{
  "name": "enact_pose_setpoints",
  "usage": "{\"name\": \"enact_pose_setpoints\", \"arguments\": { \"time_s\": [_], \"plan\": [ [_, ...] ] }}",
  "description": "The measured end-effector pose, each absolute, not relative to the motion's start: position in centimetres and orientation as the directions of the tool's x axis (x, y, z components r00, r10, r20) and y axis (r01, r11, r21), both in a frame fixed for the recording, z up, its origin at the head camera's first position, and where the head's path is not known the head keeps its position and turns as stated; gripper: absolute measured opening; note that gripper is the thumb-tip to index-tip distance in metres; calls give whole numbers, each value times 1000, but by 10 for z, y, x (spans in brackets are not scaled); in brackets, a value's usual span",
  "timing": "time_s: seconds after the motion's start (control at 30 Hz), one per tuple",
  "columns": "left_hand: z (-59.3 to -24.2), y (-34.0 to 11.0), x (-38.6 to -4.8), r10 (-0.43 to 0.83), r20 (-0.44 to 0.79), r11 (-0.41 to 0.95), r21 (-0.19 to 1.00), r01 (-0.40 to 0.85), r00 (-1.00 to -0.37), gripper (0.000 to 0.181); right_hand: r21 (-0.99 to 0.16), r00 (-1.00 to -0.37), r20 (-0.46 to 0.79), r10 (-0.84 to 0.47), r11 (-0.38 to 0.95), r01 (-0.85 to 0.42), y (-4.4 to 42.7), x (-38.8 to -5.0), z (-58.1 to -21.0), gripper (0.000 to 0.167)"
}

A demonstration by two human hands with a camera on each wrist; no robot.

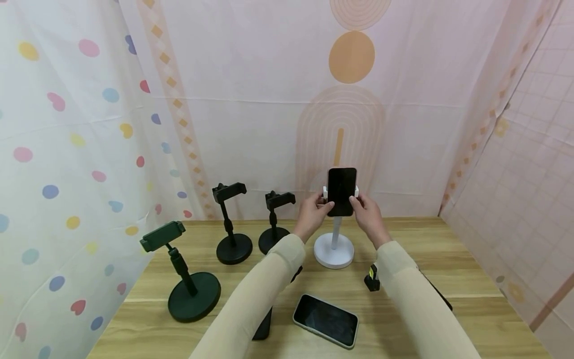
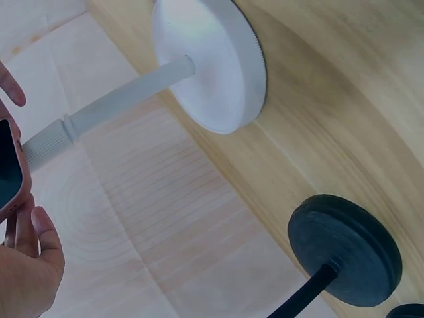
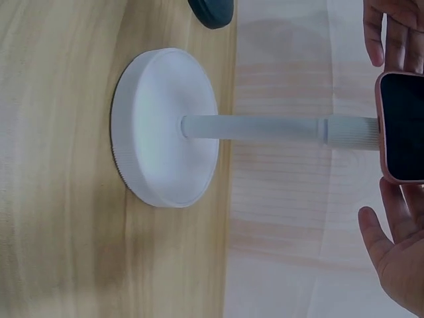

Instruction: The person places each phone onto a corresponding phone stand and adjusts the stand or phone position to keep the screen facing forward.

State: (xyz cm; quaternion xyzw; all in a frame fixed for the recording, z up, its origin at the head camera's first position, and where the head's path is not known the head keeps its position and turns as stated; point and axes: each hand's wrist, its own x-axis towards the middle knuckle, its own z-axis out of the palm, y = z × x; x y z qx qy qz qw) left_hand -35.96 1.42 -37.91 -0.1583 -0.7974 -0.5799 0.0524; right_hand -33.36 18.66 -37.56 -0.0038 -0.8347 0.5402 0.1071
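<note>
A smartphone [image 1: 342, 185] with a pink rim and dark screen stands upright in the white phone stand [image 1: 334, 254], its clamp arms showing at both sides. My left hand [image 1: 311, 215] is at the phone's lower left, straight fingers at its edge. At the lower right, the fingers of my right hand [image 1: 369, 217] reach behind the same edge. Both thumbs cross the phone's corners in the head view, but the wrist views show a gap between thumb and phone. Fingertips behind the phone are hidden. The stand's round base [image 3: 162, 129] sits on the wooden table.
Another smartphone [image 1: 326, 320] lies face up near the front, and a dark phone [image 1: 262, 326] is partly under my left sleeve. Two black phone stands [image 1: 234, 248] [image 1: 273, 234] and a green one [image 1: 194, 296] stand left. A small black object [image 1: 372, 280] lies beside my right sleeve.
</note>
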Motion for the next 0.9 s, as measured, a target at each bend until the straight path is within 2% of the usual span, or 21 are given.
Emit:
{"name": "enact_pose_setpoints", "arguments": {
  "time_s": [0.13, 0.3, 0.53, 0.9],
  "plan": [
    [-384, 11, -358, 201, 256, 276, 911, 306, -945, 45, -896, -972, 197, 131, 427, -124, 187, -334, -382, 43],
    [-391, 5, -356, 220, 238, 287, 911, 296, -946, 47, -903, -976, 179, 126, 415, -112, 188, -332, -391, 44],
    [-400, -2, -352, 251, 202, 344, 896, 282, -947, 41, -921, -986, 115, 124, 384, -59, 191, -328, -399, 49],
    [-409, -12, -347, 304, 199, 359, 882, 305, -932, 35, -910, -989, 80, 124, 414, -22, 196, -315, -406, 53]
  ]
}}
